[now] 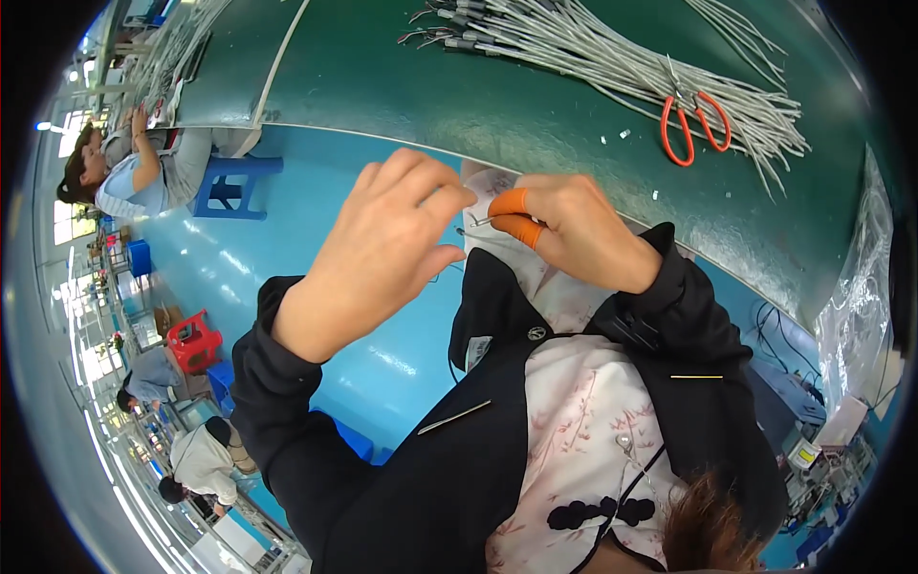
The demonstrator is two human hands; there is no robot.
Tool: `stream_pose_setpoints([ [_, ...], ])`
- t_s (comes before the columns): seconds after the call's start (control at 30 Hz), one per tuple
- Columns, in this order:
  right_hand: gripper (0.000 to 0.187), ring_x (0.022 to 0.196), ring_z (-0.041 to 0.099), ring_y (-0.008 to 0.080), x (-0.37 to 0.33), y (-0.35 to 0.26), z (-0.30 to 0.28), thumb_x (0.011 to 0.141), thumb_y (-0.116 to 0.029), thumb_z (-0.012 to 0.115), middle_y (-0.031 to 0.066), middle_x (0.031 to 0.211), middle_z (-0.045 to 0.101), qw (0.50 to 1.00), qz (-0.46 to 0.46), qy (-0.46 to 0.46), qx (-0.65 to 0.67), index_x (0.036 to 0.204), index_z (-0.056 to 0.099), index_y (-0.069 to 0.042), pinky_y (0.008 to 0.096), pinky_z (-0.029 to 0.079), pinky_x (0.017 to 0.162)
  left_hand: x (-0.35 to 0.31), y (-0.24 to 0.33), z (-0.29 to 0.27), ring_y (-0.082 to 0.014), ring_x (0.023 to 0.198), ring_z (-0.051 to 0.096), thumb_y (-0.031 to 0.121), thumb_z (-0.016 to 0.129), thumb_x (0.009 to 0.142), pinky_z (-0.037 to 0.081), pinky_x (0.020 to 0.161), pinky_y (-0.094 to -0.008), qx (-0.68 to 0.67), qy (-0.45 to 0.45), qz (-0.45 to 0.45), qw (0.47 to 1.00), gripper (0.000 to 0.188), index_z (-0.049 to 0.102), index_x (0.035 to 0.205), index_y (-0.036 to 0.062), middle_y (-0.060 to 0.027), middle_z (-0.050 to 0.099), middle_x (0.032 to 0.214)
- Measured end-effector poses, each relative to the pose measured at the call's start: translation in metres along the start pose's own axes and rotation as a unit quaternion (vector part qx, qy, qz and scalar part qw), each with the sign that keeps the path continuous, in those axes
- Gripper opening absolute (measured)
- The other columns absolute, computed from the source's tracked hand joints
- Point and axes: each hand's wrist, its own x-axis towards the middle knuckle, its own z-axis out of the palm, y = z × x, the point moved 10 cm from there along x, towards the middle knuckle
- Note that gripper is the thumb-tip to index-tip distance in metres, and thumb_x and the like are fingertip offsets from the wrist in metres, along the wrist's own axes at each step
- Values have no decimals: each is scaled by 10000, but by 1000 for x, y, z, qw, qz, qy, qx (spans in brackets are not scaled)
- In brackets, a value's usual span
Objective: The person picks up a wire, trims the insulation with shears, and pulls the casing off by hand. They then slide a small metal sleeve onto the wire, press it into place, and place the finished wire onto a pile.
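My left hand (387, 234) is raised in front of me with its fingers bent. A gap shows between its thumb and forefinger, and I see nothing held there. Close beside it, my right hand (574, 230) wears orange finger cots (517, 218) on two fingers. Those fingertips pinch a short, thin wire end (481, 222); most of it is hidden by the fingers. Both hands are over my lap, just off the near edge of the green bench.
On the green bench (382, 86) lies a bundle of pale grey cables (593, 53). Orange-handled scissors (681, 96) rest on it. Small white bits (624, 134) lie nearby. Clear plastic (856, 287) hangs at right. Co-workers, a blue stool (229, 187) and a red stool (194, 342) are leftward.
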Motion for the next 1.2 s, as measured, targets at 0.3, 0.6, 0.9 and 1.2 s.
stream_pose_setpoints([
  [0.3,103,626,574,283,-9,-11,12,763,-120,685,83,702,569,993,-27,-66,-91,827,659,-44,363,444,539,7,17,30,-259,921,524,63,739,648,407,808,-367,54,-59,33,996,267,606,878,35,-65,573,911],
  [0.6,144,651,579,277,-14,-14,12,751,-121,691,78,730,571,991,-95,-86,-28,854,631,-39,365,449,545,8,24,38,-243,822,531,43,686,692,419,778,-352,15,-100,87,991,82,612,720,20,-64,569,770],
  [0.9,223,702,580,293,-34,-22,-17,760,-102,691,97,771,550,988,-155,10,14,931,573,-22,373,464,575,23,12,35,-227,783,570,-22,639,759,447,716,-317,-314,-120,-26,941,56,593,728,-12,-84,619,779],
  [1.2,149,610,622,210,-38,-6,-51,864,-99,632,98,752,609,960,-8,164,229,951,552,-9,294,483,521,37,5,30,-201,797,543,-48,625,759,446,730,-334,-440,96,-75,890,77,588,808,-2,-92,602,844],
])
